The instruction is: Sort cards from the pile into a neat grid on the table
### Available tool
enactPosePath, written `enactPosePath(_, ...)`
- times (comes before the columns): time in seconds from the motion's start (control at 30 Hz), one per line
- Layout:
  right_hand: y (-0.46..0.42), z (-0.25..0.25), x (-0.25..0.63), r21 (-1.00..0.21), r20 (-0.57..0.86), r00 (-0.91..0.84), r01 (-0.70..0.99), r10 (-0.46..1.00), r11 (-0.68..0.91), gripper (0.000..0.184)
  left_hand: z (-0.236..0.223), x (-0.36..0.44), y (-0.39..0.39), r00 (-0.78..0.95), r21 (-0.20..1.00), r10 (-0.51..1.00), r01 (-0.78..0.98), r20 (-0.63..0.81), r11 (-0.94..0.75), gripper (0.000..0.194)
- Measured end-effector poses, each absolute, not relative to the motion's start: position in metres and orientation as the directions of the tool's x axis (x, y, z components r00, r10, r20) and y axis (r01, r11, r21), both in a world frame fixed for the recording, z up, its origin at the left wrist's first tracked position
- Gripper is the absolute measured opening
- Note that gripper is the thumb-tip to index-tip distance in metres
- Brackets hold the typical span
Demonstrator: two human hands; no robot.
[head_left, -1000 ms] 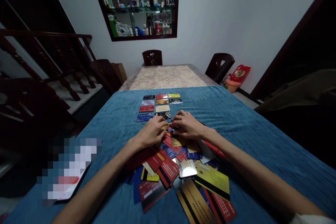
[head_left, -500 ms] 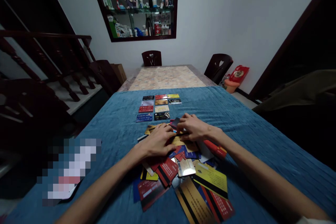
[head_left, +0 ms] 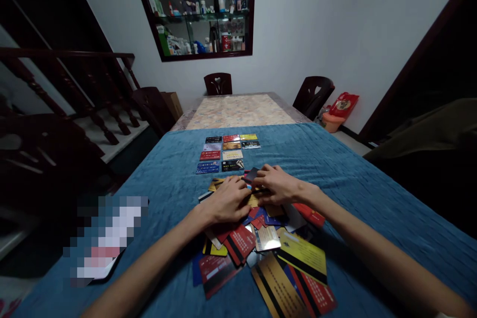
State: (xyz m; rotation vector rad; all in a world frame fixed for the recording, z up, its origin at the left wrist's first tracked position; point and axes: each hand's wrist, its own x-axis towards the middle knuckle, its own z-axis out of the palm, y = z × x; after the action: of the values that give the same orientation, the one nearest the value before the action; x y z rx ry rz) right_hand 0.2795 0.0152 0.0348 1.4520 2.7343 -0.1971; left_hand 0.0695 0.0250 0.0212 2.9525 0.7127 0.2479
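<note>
- Cards (head_left: 240,243): loose, overlapping pile on the blue cloth (head_left: 167,179), right in front of you, under and around both your hands. Many lie stripe side up.
- Your left hand (head_left: 230,201): palm down on the pile, fingers bent. Can't tell if it's pinching a card; fingertips hidden.
- Your right hand (head_left: 278,184): just beside the left, fingers curled down at the pile's far side, by a dark card (head_left: 251,175). Can't tell its grip either.
- Laid-out cards (head_left: 231,145): beyond your hands, flat in four rows. Two far rows have three each, two near rows two each.
- Yellow card (head_left: 303,256) and gold card (head_left: 278,285): near edge of pile, toward your right.
- Pixelated flat item (head_left: 112,238): on the cloth, well left of the pile.
</note>
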Motion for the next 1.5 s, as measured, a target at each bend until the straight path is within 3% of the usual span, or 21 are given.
enactPosePath(0.33, 0.015, 0.038, 0.282, -0.128, -0.159, -0.577, 0.816, 0.801, 0.563, 0.049, 0.014, 0.072, 0.026, 0.904, 0.009, 0.394, 0.398, 0.167, -0.917, 0.013)
enactPosePath(0.6, 0.018, 0.034, 0.287, -0.126, -0.089, -0.644, 0.764, 0.76, 0.633, 0.04, 0.002, 0.073, 0.029, 0.917, -0.13, 0.311, 0.35, 0.252, -0.928, 0.017)
enactPosePath(0.87, 0.019, 0.04, 0.291, -0.114, 0.0, -0.726, 0.683, 0.687, 0.722, 0.017, 0.006, 0.072, 0.033, 0.923, -0.187, 0.27, 0.327, 0.273, -0.926, 0.02)
enactPosePath(1.03, 0.019, 0.044, 0.294, -0.159, 0.071, -0.76, 0.631, 0.646, 0.759, 0.022, 0.015, 0.068, 0.036, 0.926, -0.171, 0.262, 0.315, 0.272, -0.934, 0.02)
enactPosePath(1.23, 0.02, 0.046, 0.296, -0.165, 0.096, -0.709, 0.68, 0.698, 0.714, 0.03, 0.012, 0.063, 0.043, 0.908, -0.11, 0.254, 0.305, 0.332, -0.946, 0.032)
enactPosePath(1.5, 0.021, 0.052, 0.299, -0.162, 0.034, -0.673, 0.726, 0.739, 0.669, 0.013, 0.006, 0.062, 0.049, 0.873, -0.022, 0.286, 0.32, 0.395, -0.947, 0.031)
